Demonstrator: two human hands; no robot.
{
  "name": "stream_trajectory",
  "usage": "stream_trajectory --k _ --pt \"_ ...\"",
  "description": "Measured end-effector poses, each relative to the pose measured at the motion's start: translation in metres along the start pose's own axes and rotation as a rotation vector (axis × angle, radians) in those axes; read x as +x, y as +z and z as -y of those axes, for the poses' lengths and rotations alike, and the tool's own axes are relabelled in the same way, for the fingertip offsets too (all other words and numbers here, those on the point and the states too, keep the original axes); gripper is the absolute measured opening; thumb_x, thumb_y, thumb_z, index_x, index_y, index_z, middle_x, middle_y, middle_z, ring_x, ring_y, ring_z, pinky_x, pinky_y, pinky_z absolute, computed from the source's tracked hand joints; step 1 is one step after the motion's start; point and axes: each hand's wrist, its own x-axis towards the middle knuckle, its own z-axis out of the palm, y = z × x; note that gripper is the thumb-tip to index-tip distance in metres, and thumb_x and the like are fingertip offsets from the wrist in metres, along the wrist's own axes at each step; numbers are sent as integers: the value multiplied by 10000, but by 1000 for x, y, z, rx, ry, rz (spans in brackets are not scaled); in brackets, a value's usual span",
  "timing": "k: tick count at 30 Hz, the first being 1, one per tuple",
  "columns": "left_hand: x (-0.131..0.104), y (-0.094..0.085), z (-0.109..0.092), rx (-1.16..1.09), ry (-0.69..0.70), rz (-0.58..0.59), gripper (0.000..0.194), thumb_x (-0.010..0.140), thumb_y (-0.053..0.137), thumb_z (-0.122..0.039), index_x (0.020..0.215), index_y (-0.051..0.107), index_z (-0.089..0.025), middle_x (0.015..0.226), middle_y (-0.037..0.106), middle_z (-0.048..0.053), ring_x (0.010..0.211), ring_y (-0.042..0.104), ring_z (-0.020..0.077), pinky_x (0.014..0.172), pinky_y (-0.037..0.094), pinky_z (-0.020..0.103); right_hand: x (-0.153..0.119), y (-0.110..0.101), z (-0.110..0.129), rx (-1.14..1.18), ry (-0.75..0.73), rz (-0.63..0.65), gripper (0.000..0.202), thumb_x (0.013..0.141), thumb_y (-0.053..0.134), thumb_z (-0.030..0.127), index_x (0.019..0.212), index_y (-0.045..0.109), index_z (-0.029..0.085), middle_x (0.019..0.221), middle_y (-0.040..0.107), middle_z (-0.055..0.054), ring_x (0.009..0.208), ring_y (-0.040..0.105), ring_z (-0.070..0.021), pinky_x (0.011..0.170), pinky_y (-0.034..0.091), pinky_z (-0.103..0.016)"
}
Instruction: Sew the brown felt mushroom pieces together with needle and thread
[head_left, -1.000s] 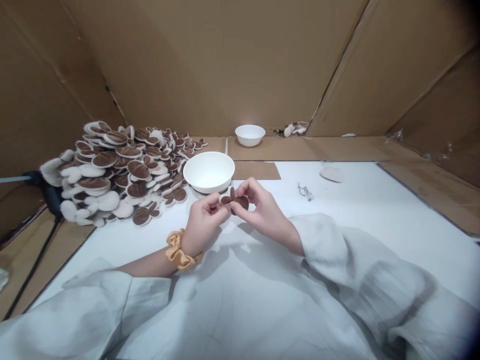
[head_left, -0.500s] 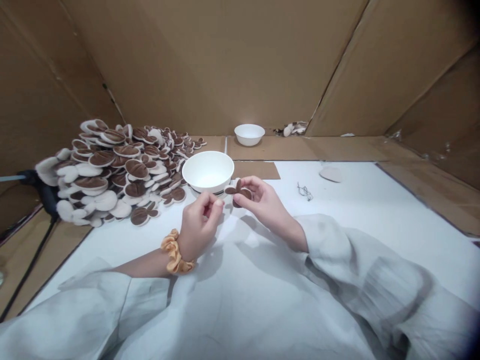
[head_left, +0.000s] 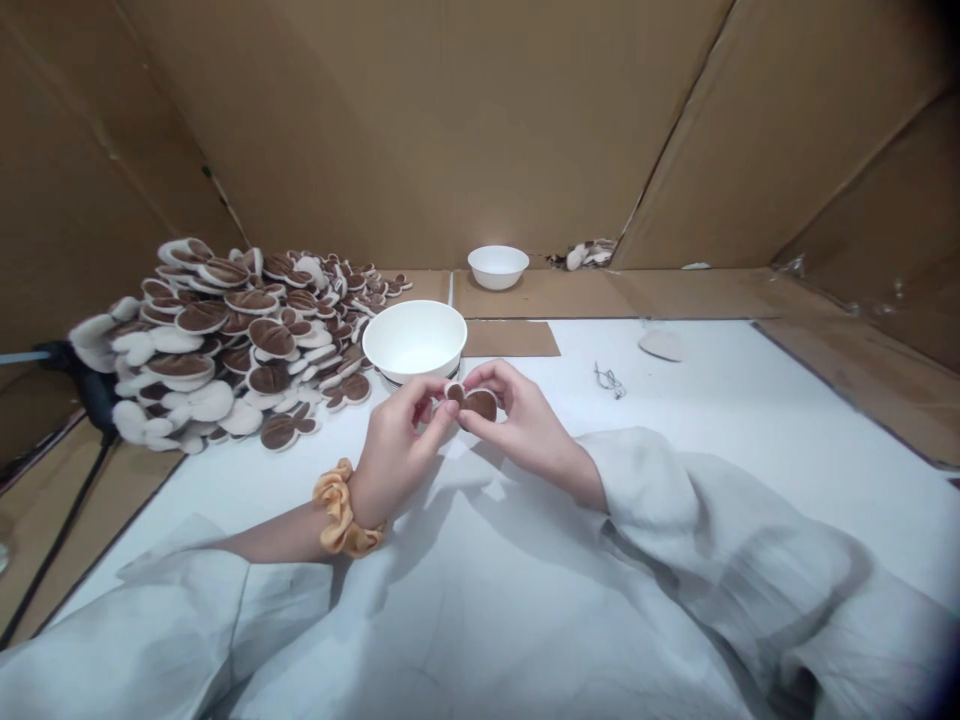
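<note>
From where I stand, the brown-and-white piece [head_left: 478, 404] is up between the person's hands, on the person's side of the near bowl [head_left: 415, 372] and slightly to its right. The left hand [head_left: 401, 432] pinches the small lobe between thumb and fingertips; the right hand [head_left: 525, 415] has the larger round lobe, thumb below and fingers above, so both grips are narrow. It looks like padded plush, so I'd expect it to be very light, soft and bendy, with enough nap not to slip and little chance of breaking. The narrow neck between the lobes is probably where it gives most; the lobes' pale rims seem the best places to hold, with a light pinch. More such pieces make a heap [head_left: 247, 345] left of the near bowl on the white tabletop [head_left: 750, 420]. The forearms slant in from both sides and meet in front of the near bowl, wrists low, fingertips facing each other. The left wrist wears a yellow scrunchie [head_left: 345, 515]; the right sleeve [head_left: 637, 480] reaches nearly to the hand.
</note>
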Motion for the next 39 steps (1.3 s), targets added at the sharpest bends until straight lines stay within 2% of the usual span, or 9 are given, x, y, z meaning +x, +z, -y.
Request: stream_trajectory --k 5,12,17,20,22,26,30,35,39 --pt "3 -1 0 -52 -74 2 114 821 496 -261 877 526 -167 705 529 -8 598 439 107 564 350 210 1 1 -2 12 11 14 156 729 587 210 824 471 167 745 523 11 627 456 -91 600 386 -238" --pt "6 -7 -2 -71 -56 169 176 829 499 -325 868 549 -161 747 575 8 644 483 123 610 363 228 1 -1 -2 72 7 85 244 734 593 220 918 436 190 759 538 19 641 500 -96 616 406 -247" --pt "5 -4 2 -138 -96 100 153 844 474 -315 826 508 -166 771 569 14 686 510 131 624 373 229 8 -11 4 169 144 224 406 686 601 102 1046 429 182 823 565 -4 757 549 -121 667 440 -269" --pt "5 -2 3 -183 -89 67 137 840 481 -311 824 479 -175 789 557 11 710 517 131 625 377 221 10 -17 7 199 201 258 308 683 628 119 957 495 165 891 576 -30 825 563 -134 701 452 -279" --pt "5 -2 3 -180 -72 78 130 839 482 -306 827 482 -177 778 552 8 697 513 128 617 376 219 9 -18 10 221 231 274 178 718 626 181 863 528 148 854 579 -30 792 569 -128 705 454 -280" --pt "4 -1 0 -157 -41 107 116 836 485 -293 828 495 -178 742 541 -2 650 488 119 604 367 219 7 -17 13 266 253 264 164 768 598 286 775 526 138 718 563 -11 681 549 -109 648 443 -263" --pt "1 3 0 -199 -35 55 106 848 471 -289 816 481 -188 709 512 -9 646 484 118 592 362 215 7 -15 10 274 220 233 200 758 611 308 742 486 153 655 547 6 627 523 -101 570 413 -240" --pt "-2 6 -1 -268 -58 -2 93 852 469 -288 830 458 -199 682 488 -17 611 468 110 562 355 206 6 -11 8 258 189 139 235 750 605 351 788 445 183 583 505 46 549 479 -88 474 356 -207" --pt "-2 6 1 -265 -68 43 109 848 474 -303 842 449 -197 711 507 -11 634 496 116 584 379 210 4 -9 9 248 144 116 214 763 591 324 818 436 187 551 479 65 517 469 -79 488 361 -210"
